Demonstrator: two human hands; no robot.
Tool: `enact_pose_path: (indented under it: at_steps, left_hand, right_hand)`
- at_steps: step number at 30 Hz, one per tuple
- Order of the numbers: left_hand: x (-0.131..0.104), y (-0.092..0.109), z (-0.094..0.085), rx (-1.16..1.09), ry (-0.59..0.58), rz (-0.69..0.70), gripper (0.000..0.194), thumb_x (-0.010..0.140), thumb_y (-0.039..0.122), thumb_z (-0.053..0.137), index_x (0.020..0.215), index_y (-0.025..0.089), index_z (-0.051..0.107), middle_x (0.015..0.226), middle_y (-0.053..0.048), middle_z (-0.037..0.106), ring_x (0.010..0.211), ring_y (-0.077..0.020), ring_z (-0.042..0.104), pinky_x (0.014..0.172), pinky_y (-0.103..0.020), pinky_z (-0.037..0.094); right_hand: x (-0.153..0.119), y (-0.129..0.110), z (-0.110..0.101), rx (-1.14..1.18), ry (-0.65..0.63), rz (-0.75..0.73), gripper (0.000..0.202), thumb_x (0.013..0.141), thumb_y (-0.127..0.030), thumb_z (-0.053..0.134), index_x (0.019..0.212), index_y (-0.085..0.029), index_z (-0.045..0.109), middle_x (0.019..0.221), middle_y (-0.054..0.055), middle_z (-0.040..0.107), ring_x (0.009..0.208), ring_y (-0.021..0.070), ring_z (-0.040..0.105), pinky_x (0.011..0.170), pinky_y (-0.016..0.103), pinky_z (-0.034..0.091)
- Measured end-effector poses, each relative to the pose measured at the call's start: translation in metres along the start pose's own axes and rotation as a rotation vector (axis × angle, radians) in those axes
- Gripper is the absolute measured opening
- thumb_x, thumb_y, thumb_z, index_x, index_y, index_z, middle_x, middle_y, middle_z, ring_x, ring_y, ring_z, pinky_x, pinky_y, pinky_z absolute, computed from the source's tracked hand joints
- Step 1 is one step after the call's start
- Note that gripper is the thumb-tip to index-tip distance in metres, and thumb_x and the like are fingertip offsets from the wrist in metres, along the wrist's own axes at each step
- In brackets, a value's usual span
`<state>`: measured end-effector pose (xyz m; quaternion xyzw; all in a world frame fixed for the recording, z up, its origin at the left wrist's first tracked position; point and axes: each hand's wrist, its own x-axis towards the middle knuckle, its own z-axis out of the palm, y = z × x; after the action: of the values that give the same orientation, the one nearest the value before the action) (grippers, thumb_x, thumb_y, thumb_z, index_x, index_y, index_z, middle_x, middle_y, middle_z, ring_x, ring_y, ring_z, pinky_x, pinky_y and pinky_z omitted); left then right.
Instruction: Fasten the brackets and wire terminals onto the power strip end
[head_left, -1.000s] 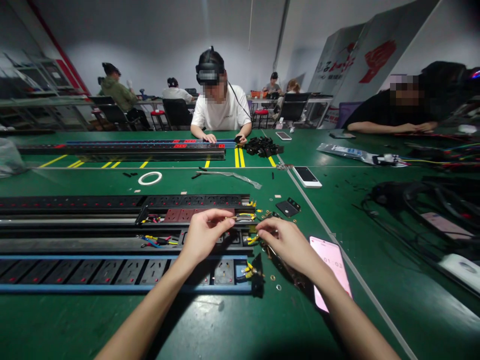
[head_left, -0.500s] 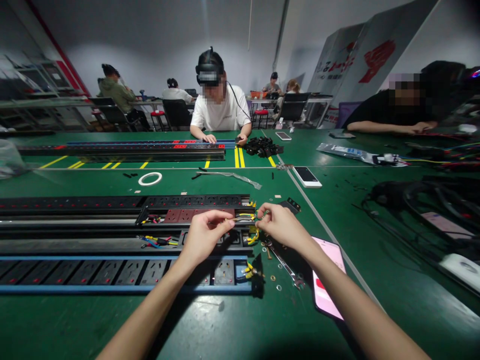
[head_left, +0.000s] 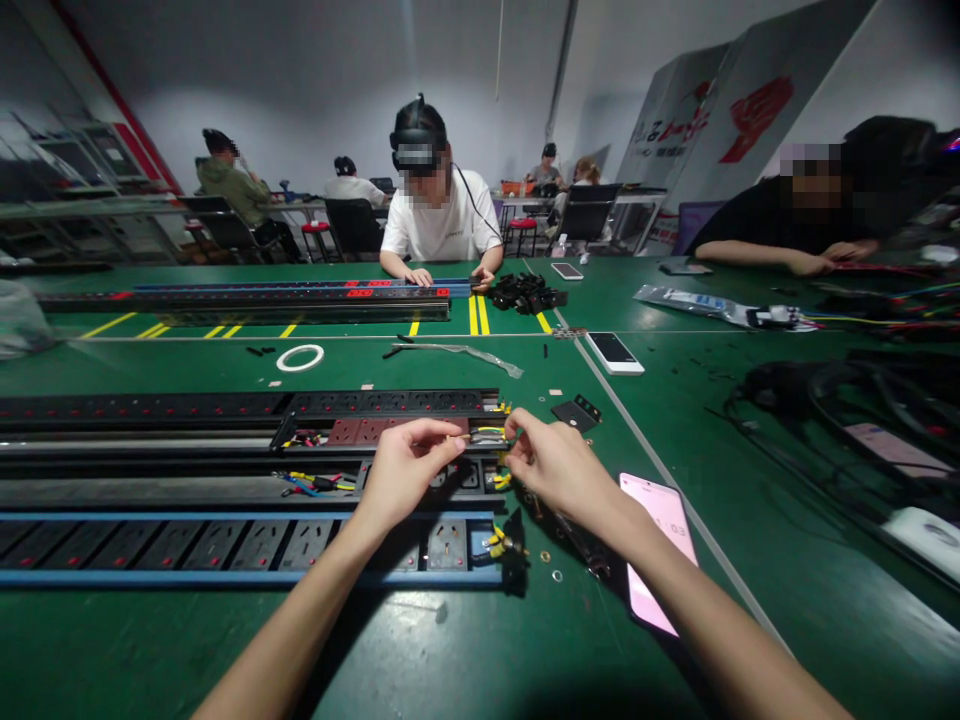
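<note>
My left hand (head_left: 420,462) pinches a small brass-coloured piece, perhaps a screw, over the end of a black strip with brown sockets (head_left: 366,431). Close to its right, my right hand (head_left: 551,462) has its fingers bent together beside the yellow wires (head_left: 489,432) at the strip's open end; what lies between those fingertips is too small to make out. Nearer to me lies a blue-framed strip of black sockets (head_left: 259,544), with yellow wires at its right end. A wrench (head_left: 589,550) is partly hidden under my right hand.
A pink-screened phone (head_left: 660,540) lies under my right forearm. Washers (head_left: 556,576) are scattered beside the strips. Beyond are a white ring (head_left: 300,358), a white phone (head_left: 615,353) and a person in white handling a strip. Black cables (head_left: 840,420) are piled at right.
My right hand has shifted slightly left, uncovering more of the black plate behind it and covering more of the wrench. My left hand has hardly moved.
</note>
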<state>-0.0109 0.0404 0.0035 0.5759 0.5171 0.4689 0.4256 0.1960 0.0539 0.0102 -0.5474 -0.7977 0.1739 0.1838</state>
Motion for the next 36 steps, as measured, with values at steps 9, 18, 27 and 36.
enact_pose_path:
  at_steps: [9,18,27,36]
  left_hand:
    - [-0.001,-0.003,0.002,0.011,-0.035,0.002,0.029,0.073,0.036,0.078,0.090,0.013,0.076,0.082,-0.008,0.075,0.071,-0.0165,0.066,0.067,-0.026,0.051]
    - [0.000,-0.002,0.001,0.020,-0.028,0.005,0.028,0.073,0.036,0.077,0.089,0.014,0.076,0.084,-0.008,0.076,0.073,-0.0180,0.068,0.068,-0.027,0.053]
    - [0.001,-0.002,0.000,0.000,-0.015,-0.011,0.027,0.071,0.034,0.078,0.088,0.013,0.076,0.085,-0.008,0.076,0.072,-0.0173,0.067,0.067,-0.026,0.051]
    - [0.001,-0.003,-0.002,0.006,-0.015,-0.017,0.029,0.071,0.036,0.078,0.089,0.013,0.076,0.086,-0.008,0.076,0.073,-0.0175,0.067,0.067,-0.026,0.051]
  right_hand:
    - [-0.007,0.018,-0.007,0.121,-0.085,-0.240,0.015,0.085,-0.009,0.044,0.081,-0.024,0.041,0.072,-0.004,0.055,0.063,0.0136,0.049,0.060,0.024,0.028]
    - [0.000,0.036,0.002,0.512,-0.035,-0.077,0.030,0.085,-0.032,0.055,0.072,-0.025,0.029,0.068,-0.004,0.053,0.070,0.0160,0.058,0.064,0.025,0.038]
    - [0.000,0.055,0.029,0.832,0.025,0.176,0.038,0.074,-0.035,0.062,0.070,-0.027,0.025,0.065,-0.003,0.062,0.065,0.0172,0.063,0.063,0.031,0.050]
    - [-0.005,0.043,-0.001,0.639,-0.201,0.015,0.020,0.084,-0.032,0.058,0.097,-0.019,0.065,0.094,0.005,0.070,0.083,0.0183,0.065,0.072,0.031,0.051]
